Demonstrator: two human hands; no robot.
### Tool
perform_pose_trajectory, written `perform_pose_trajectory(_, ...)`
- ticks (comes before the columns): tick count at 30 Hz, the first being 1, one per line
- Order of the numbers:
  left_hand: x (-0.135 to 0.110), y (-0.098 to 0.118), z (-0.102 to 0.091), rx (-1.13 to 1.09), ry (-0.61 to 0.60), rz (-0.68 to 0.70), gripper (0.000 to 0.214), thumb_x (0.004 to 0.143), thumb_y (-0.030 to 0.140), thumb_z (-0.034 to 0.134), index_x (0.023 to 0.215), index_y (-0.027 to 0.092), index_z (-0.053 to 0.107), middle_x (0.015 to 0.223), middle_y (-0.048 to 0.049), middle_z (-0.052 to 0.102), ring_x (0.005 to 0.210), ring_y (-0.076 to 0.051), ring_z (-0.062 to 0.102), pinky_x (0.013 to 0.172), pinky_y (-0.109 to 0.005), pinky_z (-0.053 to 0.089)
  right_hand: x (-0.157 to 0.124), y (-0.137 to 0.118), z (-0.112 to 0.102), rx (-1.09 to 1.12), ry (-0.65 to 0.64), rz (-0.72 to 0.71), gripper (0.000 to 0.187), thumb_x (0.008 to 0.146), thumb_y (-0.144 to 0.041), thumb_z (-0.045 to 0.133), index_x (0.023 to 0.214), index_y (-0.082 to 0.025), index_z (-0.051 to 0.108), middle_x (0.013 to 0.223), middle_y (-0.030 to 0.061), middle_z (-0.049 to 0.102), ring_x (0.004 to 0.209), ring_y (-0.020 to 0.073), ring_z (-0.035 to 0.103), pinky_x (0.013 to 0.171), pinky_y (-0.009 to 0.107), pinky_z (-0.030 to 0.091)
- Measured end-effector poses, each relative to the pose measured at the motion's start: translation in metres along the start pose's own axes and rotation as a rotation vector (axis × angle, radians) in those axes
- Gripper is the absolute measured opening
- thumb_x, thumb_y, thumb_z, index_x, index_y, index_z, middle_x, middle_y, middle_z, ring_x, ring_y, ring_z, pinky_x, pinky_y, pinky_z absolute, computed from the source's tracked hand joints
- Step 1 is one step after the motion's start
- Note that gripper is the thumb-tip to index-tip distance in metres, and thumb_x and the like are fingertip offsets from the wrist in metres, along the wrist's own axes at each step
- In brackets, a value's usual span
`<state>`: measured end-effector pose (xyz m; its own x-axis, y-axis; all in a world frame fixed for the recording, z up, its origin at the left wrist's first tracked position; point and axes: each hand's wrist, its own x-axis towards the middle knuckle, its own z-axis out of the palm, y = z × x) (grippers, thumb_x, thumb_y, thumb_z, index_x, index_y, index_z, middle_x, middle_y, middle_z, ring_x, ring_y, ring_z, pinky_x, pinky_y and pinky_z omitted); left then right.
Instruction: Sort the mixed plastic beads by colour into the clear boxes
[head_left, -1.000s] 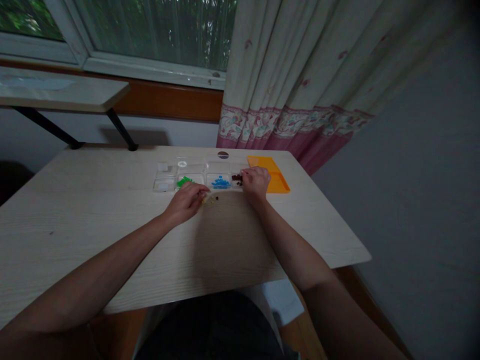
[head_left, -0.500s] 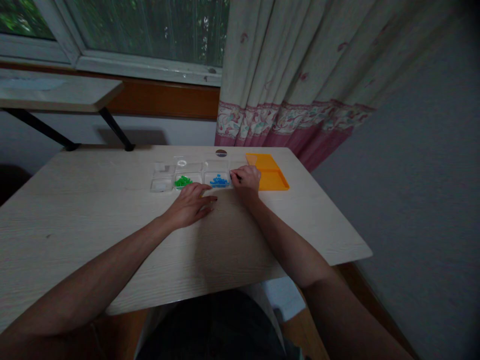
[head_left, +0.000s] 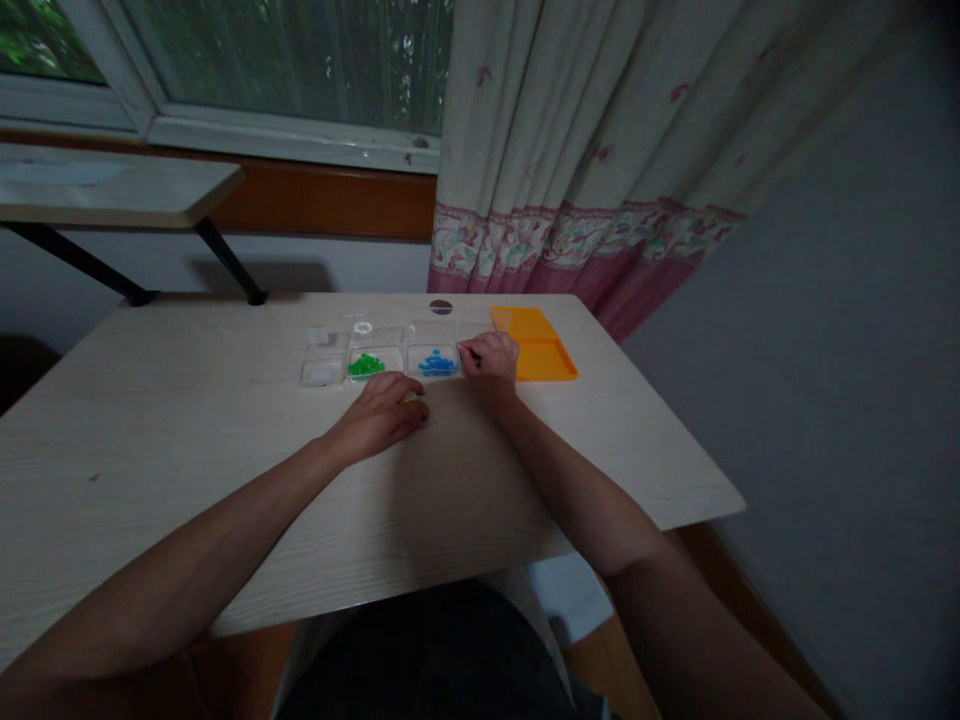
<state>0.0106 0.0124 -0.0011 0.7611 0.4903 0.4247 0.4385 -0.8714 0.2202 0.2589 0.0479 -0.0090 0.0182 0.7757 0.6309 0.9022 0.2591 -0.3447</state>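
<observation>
My left hand point(head_left: 386, 412) rests low over the table, just in front of the clear box of green pieces point(head_left: 367, 365). Its fingers curl toward the thumb around a small pale-yellow spot that I cannot make out. My right hand point(head_left: 491, 362) is closed in a pinch at the right edge of the clear box of blue pieces point(head_left: 436, 363). Whatever lies between those fingertips is too small to name. Part of another clear box point(head_left: 474, 329) shows behind the right hand, which hides the rest.
Beside my right hand lies a yellow tray point(head_left: 546, 360) with a divider. A clear box point(head_left: 322, 373) with an open lid stands at the left of the row. Behind it is a dark round disc point(head_left: 441, 307). A raised shelf point(head_left: 120, 190) on black legs stands at the back left.
The fingers of my left hand have curled in from a more spread pose. My right hand stays pinched in nearly the same place.
</observation>
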Motion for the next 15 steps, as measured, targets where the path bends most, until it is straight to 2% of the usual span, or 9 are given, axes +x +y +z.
perform_pose_trajectory(6,0.000,-0.003,0.002,-0.016,0.038,-0.043,0.017,0.092,0.033,0.058,0.094,0.023,0.071,0.104,-0.0072,0.064,0.104,-0.025,0.053,0.092,-0.040,0.039,0.000,0.002,0.000,-0.016,-0.010,-0.003,0.022,0.093,-0.035,0.057,0.092,-0.025,0.077,0.093,0.0058,0.069,0.097,0.0228,0.053,0.091,0.040,0.034)
perform_pose_trajectory(9,0.000,-0.008,0.001,-0.059,0.129,-0.117,0.018,0.093,0.034,0.057,0.091,0.020,0.069,0.095,-0.0071,0.063,0.098,-0.023,0.054,0.089,-0.039,0.040,-0.001,0.001,-0.002,-0.013,0.020,-0.047,0.022,0.093,-0.035,0.058,0.089,-0.024,0.077,0.090,0.0053,0.069,0.095,0.0220,0.054,0.091,0.039,0.035)
perform_pose_trajectory(13,0.000,-0.018,0.003,-0.157,0.332,-0.273,0.020,0.092,0.036,0.059,0.084,0.019,0.064,0.087,-0.0053,0.062,0.092,-0.022,0.053,0.087,-0.038,0.041,-0.007,-0.017,-0.009,0.041,-0.008,-0.237,0.022,0.093,-0.036,0.058,0.090,-0.025,0.076,0.089,0.0035,0.070,0.096,0.0210,0.055,0.093,0.039,0.035)
perform_pose_trajectory(15,0.000,-0.022,0.004,-0.206,0.379,-0.304,0.018,0.092,0.035,0.059,0.084,0.020,0.063,0.086,-0.0040,0.061,0.090,-0.020,0.053,0.086,-0.036,0.041,-0.012,-0.031,-0.012,0.072,-0.059,-0.350,0.020,0.093,-0.038,0.058,0.094,-0.028,0.075,0.088,0.0021,0.070,0.096,0.0203,0.055,0.095,0.040,0.034)
